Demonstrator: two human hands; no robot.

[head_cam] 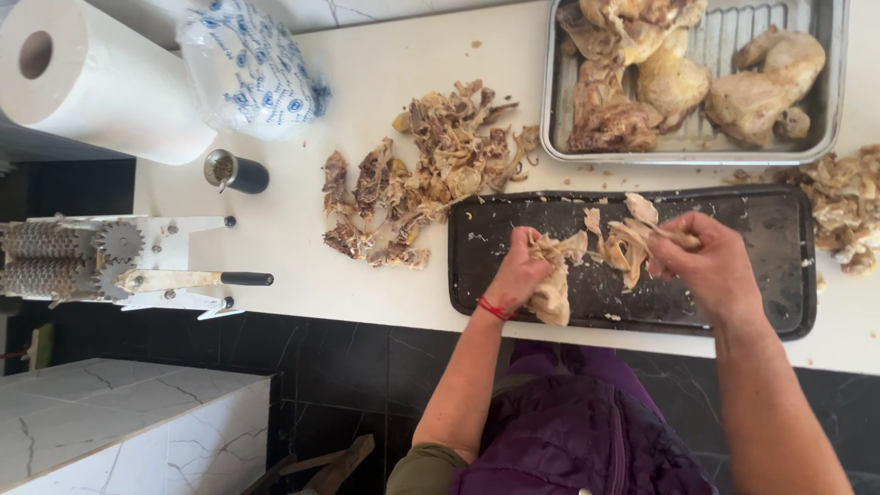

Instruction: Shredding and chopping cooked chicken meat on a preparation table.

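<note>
My left hand (515, 275) and right hand (706, 261) gripping cooked chicken (623, 243), fingers closed, over the black tray (788, 266) at the bench's front edge, scraps (431, 165) behind.

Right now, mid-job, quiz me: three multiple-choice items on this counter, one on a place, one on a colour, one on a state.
1. Where does the pile of scraps lie?
A. in the metal pan
B. on the white counter, left of the black tray
C. on the floor

2. What colour is the band at the left hand wrist?
A. red
B. blue
C. white

3. What are both hands doing?
A. resting flat
B. gripping cooked chicken
C. holding a knife

Answers: B, the scraps sit beside the black tray; A, red shows; B, the right hand and left clutch meat.
</note>
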